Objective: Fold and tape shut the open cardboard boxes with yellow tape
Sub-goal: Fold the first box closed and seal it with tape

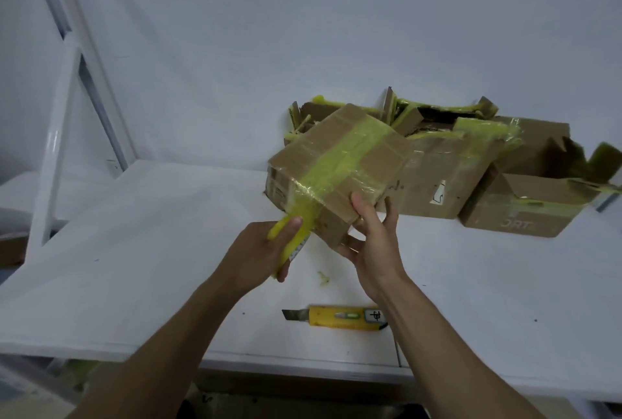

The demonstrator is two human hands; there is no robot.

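Knife point(336, 317), blade left | left hand point(259, 253) grips tape roll point(292, 241) | right hand point(373, 240) clamps tilted box point(383, 157), band point(336, 162) toward far-right

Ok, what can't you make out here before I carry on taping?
Head view:
Underside of the held box: hidden by the box itself and the right hand.
Most of the tape roll: covered by the left hand.
Rear end of the knife: behind the right forearm.
Insides of the rear boxes: blocked by the held box.

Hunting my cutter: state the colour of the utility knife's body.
Utility knife: yellow body; head view.
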